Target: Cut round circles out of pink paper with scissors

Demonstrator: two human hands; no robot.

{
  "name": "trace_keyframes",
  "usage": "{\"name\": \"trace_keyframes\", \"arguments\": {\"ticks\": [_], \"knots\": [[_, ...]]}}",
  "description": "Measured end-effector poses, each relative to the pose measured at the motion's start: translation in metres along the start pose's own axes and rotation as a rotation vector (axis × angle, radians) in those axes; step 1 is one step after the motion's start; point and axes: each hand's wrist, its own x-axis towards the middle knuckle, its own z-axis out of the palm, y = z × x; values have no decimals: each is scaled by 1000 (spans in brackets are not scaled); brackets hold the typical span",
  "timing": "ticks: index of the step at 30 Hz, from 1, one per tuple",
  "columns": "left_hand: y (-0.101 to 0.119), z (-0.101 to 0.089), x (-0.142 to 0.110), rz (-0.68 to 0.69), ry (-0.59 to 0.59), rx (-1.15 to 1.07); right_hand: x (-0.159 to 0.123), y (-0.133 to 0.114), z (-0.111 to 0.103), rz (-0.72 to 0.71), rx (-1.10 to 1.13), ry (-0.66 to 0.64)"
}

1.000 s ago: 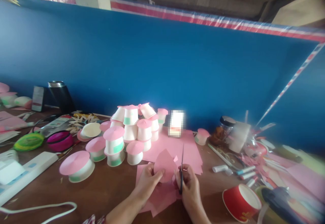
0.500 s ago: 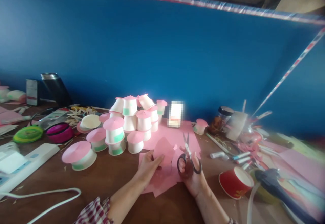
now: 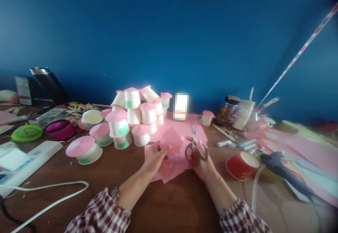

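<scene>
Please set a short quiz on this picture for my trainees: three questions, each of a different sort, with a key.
1. What is the left hand holding? (a) a red cup (b) a pink paper piece (c) a marker
2. True or false: the blades of the scissors in the right hand point away from the person.
3. Fill in the colour: the large panel behind the table is ____.

Key: 1. b; 2. true; 3. blue.

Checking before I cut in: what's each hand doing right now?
Left hand: closed, pinching a cut pink paper piece.
Right hand: holding the scissors by their handles.
</scene>
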Motion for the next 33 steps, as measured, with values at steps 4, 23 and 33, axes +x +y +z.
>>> {"name": "trace_keyframes", "arguments": {"ticks": [4,23,33], "knots": [[-2,-1,0,-11,15,-66,-1,0,2,-143,-363,43],[20,3,-7,-89,23,-266,-11,13,3,-228,-897,-57],[22,2,-7,-96,14,-279,-11,17,2,-230,-898,-95]]}}
